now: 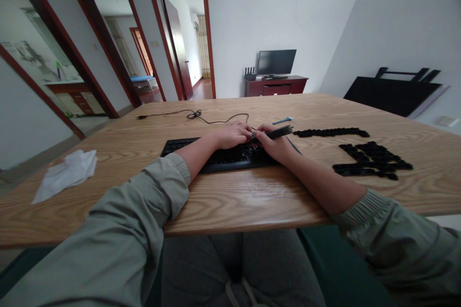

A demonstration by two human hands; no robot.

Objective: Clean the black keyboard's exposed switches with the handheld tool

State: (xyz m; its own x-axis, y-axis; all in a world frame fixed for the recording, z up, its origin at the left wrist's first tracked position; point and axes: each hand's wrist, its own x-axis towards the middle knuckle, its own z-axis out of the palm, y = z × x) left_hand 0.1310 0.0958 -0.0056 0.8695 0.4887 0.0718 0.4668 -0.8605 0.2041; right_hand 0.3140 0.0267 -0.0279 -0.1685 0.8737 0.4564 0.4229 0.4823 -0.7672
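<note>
Two hands meet over the keyboard (230, 159): the left hand (232, 135) lies open, steadying it, while the right hand (274, 146) has its grip shut on a black tool (279, 132), keycaps (370, 160) set aside.

keyboard (219, 159): black plastic, matt, smooth keycaps, middle of the frame
strip (274, 132): black, probably plastic, faint sheen along the top
keycaps (372, 160): black plastic, matt, right of the frame
table (230, 201): light oak-grained wood, smooth, satin gloss near the front edge
cable (216, 118): thin, black, matt rubbery sheath
tissue (66, 175): white paper, soft and crumpled, left of the frame
sleeves (140, 211): grey-green woven cloth, matt, gathered at the cuffs
trousers (230, 268): grey cloth, soft, matt, bottom of the frame
cabinet (276, 86): dark red wood, polished
door frames (153, 33): reddish-brown wood, low sheen, upper left of the frame
walls (252, 19): white paint, matt, smooth
</note>
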